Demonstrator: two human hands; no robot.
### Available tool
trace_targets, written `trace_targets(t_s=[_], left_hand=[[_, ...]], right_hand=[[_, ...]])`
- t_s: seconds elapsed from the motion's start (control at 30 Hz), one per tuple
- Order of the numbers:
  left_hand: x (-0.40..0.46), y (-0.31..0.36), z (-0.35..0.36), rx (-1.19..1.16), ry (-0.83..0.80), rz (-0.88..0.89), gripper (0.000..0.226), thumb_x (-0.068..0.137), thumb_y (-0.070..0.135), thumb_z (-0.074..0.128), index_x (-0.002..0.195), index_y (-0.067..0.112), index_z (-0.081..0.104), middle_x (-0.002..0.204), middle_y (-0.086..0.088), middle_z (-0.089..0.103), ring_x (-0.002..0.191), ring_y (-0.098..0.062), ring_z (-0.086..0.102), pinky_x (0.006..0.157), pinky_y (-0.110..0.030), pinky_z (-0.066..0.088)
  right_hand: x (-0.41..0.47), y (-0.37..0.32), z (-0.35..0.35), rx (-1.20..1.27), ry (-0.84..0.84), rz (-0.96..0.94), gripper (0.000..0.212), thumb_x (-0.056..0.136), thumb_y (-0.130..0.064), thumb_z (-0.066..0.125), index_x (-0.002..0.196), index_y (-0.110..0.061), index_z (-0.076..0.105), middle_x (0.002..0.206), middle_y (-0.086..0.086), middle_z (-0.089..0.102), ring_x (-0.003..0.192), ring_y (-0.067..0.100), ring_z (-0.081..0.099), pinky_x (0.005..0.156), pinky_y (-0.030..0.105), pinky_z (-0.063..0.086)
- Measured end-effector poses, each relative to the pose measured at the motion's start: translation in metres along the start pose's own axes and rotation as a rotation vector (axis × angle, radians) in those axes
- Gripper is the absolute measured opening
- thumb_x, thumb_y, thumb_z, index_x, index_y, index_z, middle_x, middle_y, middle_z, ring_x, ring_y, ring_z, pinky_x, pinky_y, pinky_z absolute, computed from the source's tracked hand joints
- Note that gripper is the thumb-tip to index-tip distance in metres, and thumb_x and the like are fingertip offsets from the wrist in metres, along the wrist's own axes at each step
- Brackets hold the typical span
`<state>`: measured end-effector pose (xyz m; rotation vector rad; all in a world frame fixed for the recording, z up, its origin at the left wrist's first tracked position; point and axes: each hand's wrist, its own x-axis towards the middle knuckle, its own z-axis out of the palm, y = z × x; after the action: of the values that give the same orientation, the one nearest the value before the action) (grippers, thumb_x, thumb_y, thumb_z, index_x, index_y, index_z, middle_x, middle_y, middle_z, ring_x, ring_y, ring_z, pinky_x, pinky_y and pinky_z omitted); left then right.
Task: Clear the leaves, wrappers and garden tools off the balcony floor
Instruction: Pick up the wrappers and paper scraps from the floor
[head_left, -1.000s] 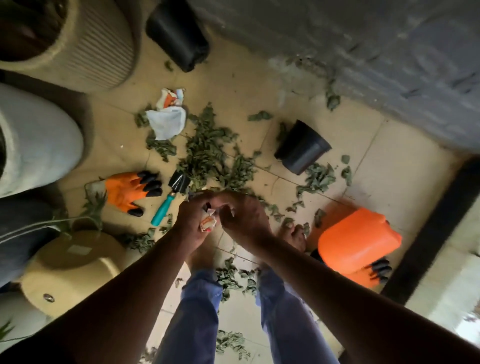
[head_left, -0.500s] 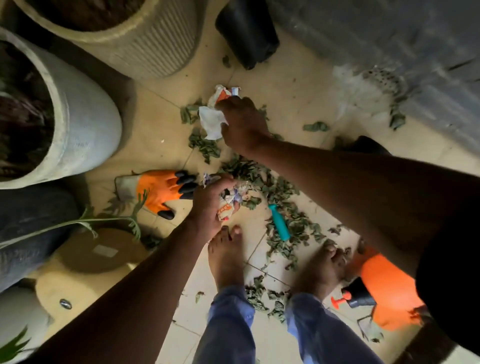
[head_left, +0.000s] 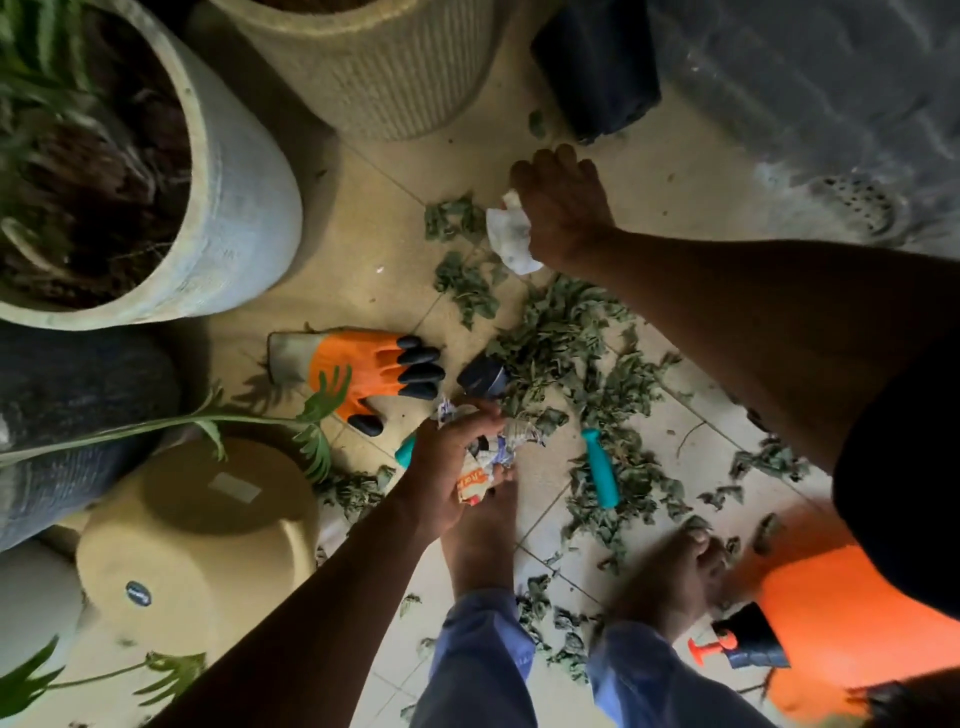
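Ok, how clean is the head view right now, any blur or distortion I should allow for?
Head view: wide-angle bend at the edges; orange sprayer and feet smeared by motion; forearms in deep shadow; centre fairly sharp, so the right hand on the white wrapper and the left hand gripping crumpled wrappers read clearly.

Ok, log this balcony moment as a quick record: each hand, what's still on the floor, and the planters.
left hand: grips crumpled wrappers
right hand: fingers down on white tissue
floor litter: dried leaves scattered on tiles
tools on floor: orange glove, teal-handled tool
planters: grey pot, ribbed beige pot
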<state>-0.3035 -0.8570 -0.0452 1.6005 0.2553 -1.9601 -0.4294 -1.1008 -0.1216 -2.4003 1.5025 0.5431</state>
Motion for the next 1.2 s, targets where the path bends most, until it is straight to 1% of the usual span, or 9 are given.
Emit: trace_targets(t_s=[0.2, 0.3, 0.5, 0.6, 0.73, 0.87, 1.0, 1.07, 1.2], left_hand=[[-0.015, -0.009, 0.006, -0.031, 0.035, -0.025, 0.025, 0.077, 0.006, 0.072, 0.100, 0.013, 0.066, 0.108, -0.020, 0.059, 0.095, -0.039, 0.056, 0.057, -0.028, 0.046], [-0.031, -0.008, 0.019, -0.067, 0.053, -0.007, 0.025, 0.068, 0.010, 0.075, 0.092, 0.014, 0.069, 0.101, -0.018, 0.061, 0.082, -0.032, 0.060, 0.056, -0.027, 0.047], [-0.068, -0.009, 0.057, -0.188, 0.111, 0.038, 0.006, 0.088, 0.006, 0.068, 0.091, 0.011, 0.072, 0.081, -0.010, 0.069, 0.066, -0.024, 0.064, 0.048, -0.026, 0.050], [-0.096, -0.003, 0.083, -0.290, 0.051, 0.034, 0.005, 0.080, 0.013, 0.070, 0.082, 0.009, 0.069, 0.076, -0.012, 0.066, 0.061, -0.024, 0.062, 0.052, -0.026, 0.049], [-0.128, -0.004, 0.095, -0.359, 0.039, 0.055, 0.008, 0.078, 0.018, 0.064, 0.079, 0.011, 0.066, 0.083, -0.014, 0.057, 0.070, -0.028, 0.052, 0.061, -0.032, 0.036], [-0.158, -0.014, 0.081, -0.468, 0.066, 0.032, 0.024, 0.081, 0.019, 0.060, 0.099, 0.006, 0.068, 0.096, -0.020, 0.058, 0.079, -0.029, 0.056, 0.072, -0.033, 0.042], [-0.197, -0.019, 0.070, -0.468, -0.076, 0.111, 0.030, 0.089, 0.020, 0.046, 0.088, 0.005, 0.072, 0.078, -0.016, 0.067, 0.065, -0.028, 0.062, 0.060, -0.029, 0.050], [-0.218, -0.021, 0.069, -0.503, -0.087, 0.132, 0.027, 0.091, 0.019, 0.045, 0.094, 0.000, 0.065, 0.068, -0.013, 0.064, 0.052, -0.024, 0.060, 0.047, -0.022, 0.049], [-0.259, -0.027, 0.067, -0.616, 0.001, 0.208, 0.024, 0.083, 0.024, 0.055, 0.089, 0.003, 0.063, 0.069, -0.013, 0.063, 0.057, -0.025, 0.059, 0.049, -0.024, 0.047]], right_hand=[[-0.052, 0.023, -0.018, 0.088, 0.072, 0.015, 0.040, 0.071, -0.013, 0.066, 0.109, -0.011, 0.059, 0.114, 0.016, 0.060, 0.111, 0.040, 0.053, 0.087, 0.046, 0.044], [-0.098, 0.031, -0.039, 0.365, 0.123, 0.130, 0.034, 0.074, -0.013, 0.062, 0.108, -0.014, 0.058, 0.108, 0.011, 0.066, 0.102, 0.037, 0.062, 0.081, 0.040, 0.048], [-0.219, -0.008, -0.087, 0.705, 0.263, 0.292, 0.036, 0.082, -0.010, 0.063, 0.117, -0.019, 0.060, 0.102, 0.000, 0.072, 0.084, 0.014, 0.065, 0.062, 0.017, 0.042], [-0.273, -0.040, -0.105, 0.773, 0.292, 0.220, 0.044, 0.080, 0.003, 0.065, 0.119, -0.016, 0.070, 0.109, 0.000, 0.074, 0.092, 0.002, 0.060, 0.078, 0.003, 0.040], [-0.326, -0.067, -0.125, 0.912, 0.369, 0.219, 0.048, 0.076, 0.006, 0.064, 0.120, -0.013, 0.073, 0.122, 0.001, 0.072, 0.113, 0.018, 0.065, 0.100, 0.037, 0.053], [-0.353, -0.080, -0.147, 1.188, 0.290, 0.232, 0.030, 0.086, -0.027, 0.056, 0.108, -0.015, 0.073, 0.116, -0.008, 0.070, 0.108, 0.016, 0.066, 0.090, 0.044, 0.055], [-0.359, -0.092, -0.165, 1.248, 0.243, 0.352, 0.022, 0.090, -0.025, 0.068, 0.078, -0.008, 0.061, 0.086, 0.003, 0.065, 0.082, 0.028, 0.063, 0.070, 0.043, 0.051], [-0.364, -0.100, -0.178, 1.278, 0.168, 0.383, 0.013, 0.087, -0.013, 0.072, 0.090, -0.016, 0.059, 0.094, 0.003, 0.066, 0.089, 0.029, 0.064, 0.073, 0.043, 0.054], [-0.377, -0.117, -0.201, 1.431, -0.016, 0.235, 0.050, 0.088, -0.016, 0.054, 0.134, -0.033, 0.057, 0.130, -0.003, 0.065, 0.116, 0.012, 0.064, 0.094, 0.039, 0.057]])
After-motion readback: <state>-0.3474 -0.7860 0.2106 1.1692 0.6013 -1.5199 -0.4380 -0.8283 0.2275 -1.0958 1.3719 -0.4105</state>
